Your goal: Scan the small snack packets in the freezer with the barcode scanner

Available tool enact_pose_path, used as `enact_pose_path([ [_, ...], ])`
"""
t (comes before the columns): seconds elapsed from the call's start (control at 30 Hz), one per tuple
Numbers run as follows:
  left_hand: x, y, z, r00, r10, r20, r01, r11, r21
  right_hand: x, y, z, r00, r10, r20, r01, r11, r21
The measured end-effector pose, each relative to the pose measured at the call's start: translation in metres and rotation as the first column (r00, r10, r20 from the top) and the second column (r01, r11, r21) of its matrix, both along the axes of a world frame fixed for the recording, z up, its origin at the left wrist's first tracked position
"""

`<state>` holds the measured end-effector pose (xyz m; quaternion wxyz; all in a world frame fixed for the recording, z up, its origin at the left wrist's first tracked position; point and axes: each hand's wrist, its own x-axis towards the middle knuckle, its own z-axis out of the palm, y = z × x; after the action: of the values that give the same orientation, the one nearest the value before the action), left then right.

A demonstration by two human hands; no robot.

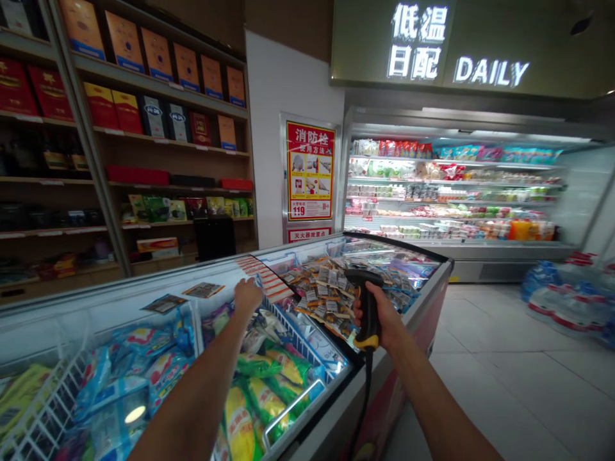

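My right hand (390, 315) is wrapped round the handle of a black and yellow barcode scanner (369, 314), held upright above the freezer's near edge. Its head is over a heap of small brown and orange packets (327, 291), and a cable hangs from its base. My left hand (248, 296) reaches across to the back of the chest freezer (435, 307). Its fingers are closed by the far rim, and what they hold, if anything, is hidden. Below that arm, a basket holds green and yellow ice cream packs (262, 397).
Blue ice cream packs (163, 371) fill the left compartment beside a white wire basket (52, 397). Two printed cards (204, 290) lie on the back ledge. Shelves of boxes (154, 118) stand behind, a lit chiller (451, 192) at back right, bottled water (567, 301) on the floor.
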<state>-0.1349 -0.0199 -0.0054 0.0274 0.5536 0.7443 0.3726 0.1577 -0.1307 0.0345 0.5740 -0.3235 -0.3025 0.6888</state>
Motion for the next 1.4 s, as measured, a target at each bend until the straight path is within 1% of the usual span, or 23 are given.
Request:
enact_pose_path([
  [0.03,-0.026,-0.006,-0.003,0.997,0.068,-0.020,-0.068,0.998,-0.007,-0.003,0.001,-0.001,1.000,0.004,0.001,-0.004,1.000,0.000],
  [0.07,-0.052,-0.012,-0.006,0.983,0.162,-0.089,-0.164,0.986,-0.022,-0.006,0.003,-0.002,1.000,0.008,0.004,-0.008,1.000,-0.003],
  [0.1,-0.076,-0.017,-0.008,0.965,0.223,-0.141,-0.231,0.972,-0.043,-0.010,0.004,-0.003,1.000,0.014,0.008,-0.014,1.000,-0.007],
  [0.17,-0.116,-0.025,-0.013,0.941,0.279,-0.190,-0.298,0.951,-0.082,-0.016,0.006,-0.004,1.000,0.017,0.024,-0.017,1.000,-0.021],
  [0.23,-0.141,-0.028,-0.016,0.938,0.287,-0.191,-0.320,0.933,-0.166,-0.021,0.007,-0.004,0.999,0.014,0.037,-0.012,0.999,-0.039],
  [0.3,-0.151,-0.028,-0.017,0.953,0.244,-0.177,-0.285,0.921,-0.266,-0.024,0.008,-0.005,0.999,0.007,0.046,-0.005,0.998,-0.056],
  [0.4,-0.138,-0.025,-0.019,0.970,0.153,-0.189,-0.213,0.909,-0.358,-0.028,0.008,-0.005,0.999,0.006,0.049,-0.002,0.997,-0.076],
  [0.47,-0.120,-0.022,-0.020,0.967,0.129,-0.219,-0.203,0.911,-0.359,-0.029,0.008,-0.004,0.999,0.014,0.043,-0.010,0.997,-0.081],
  [0.6,-0.078,-0.025,-0.020,0.952,0.070,-0.297,-0.168,0.933,-0.318,-0.030,0.007,-0.003,0.999,0.034,0.020,-0.032,0.997,-0.069],
  [0.77,-0.025,-0.050,-0.009,0.904,-0.121,-0.410,-0.039,0.932,-0.359,-0.027,0.006,-0.004,0.998,0.065,0.005,-0.065,0.997,-0.049],
  [0.87,0.001,-0.067,0.002,0.866,-0.215,-0.452,0.003,0.905,-0.425,-0.024,0.004,-0.005,0.997,0.074,0.002,-0.074,0.996,-0.057],
  [0.93,0.011,-0.073,0.009,0.864,-0.236,-0.445,0.007,0.889,-0.458,-0.021,0.003,-0.006,0.997,0.077,0.003,-0.076,0.996,-0.053],
  [1.0,0.014,-0.071,0.013,0.875,-0.212,-0.436,0.009,0.907,-0.422,-0.020,0.001,-0.006,0.998,0.069,0.010,-0.069,0.996,-0.053],
  [1.1,0.005,-0.056,0.013,0.913,-0.086,-0.399,-0.039,0.954,-0.296,-0.019,-0.001,-0.006,0.998,0.052,0.020,-0.050,0.997,-0.065],
  [1.13,0.000,-0.049,0.011,0.929,-0.039,-0.369,-0.071,0.957,-0.281,-0.019,-0.002,-0.006,0.998,0.051,0.024,-0.049,0.997,-0.065],
  [1.2,-0.011,-0.034,0.005,0.953,0.023,-0.302,-0.121,0.942,-0.312,-0.020,-0.004,-0.004,0.998,0.058,0.035,-0.056,0.996,-0.064],
  [1.27,-0.020,-0.021,-0.003,0.965,0.003,-0.261,-0.092,0.939,-0.330,-0.020,-0.005,-0.003,0.996,0.071,0.051,-0.068,0.996,-0.062],
  [1.37,-0.027,-0.006,-0.011,0.973,-0.015,-0.230,-0.052,0.959,-0.279,-0.019,-0.006,-0.003,0.994,0.090,0.063,-0.087,0.995,-0.059],
  [1.4,-0.027,-0.003,-0.012,0.975,-0.032,-0.222,-0.032,0.960,-0.279,-0.019,-0.006,-0.003,0.994,0.090,0.069,-0.086,0.995,-0.058],
])
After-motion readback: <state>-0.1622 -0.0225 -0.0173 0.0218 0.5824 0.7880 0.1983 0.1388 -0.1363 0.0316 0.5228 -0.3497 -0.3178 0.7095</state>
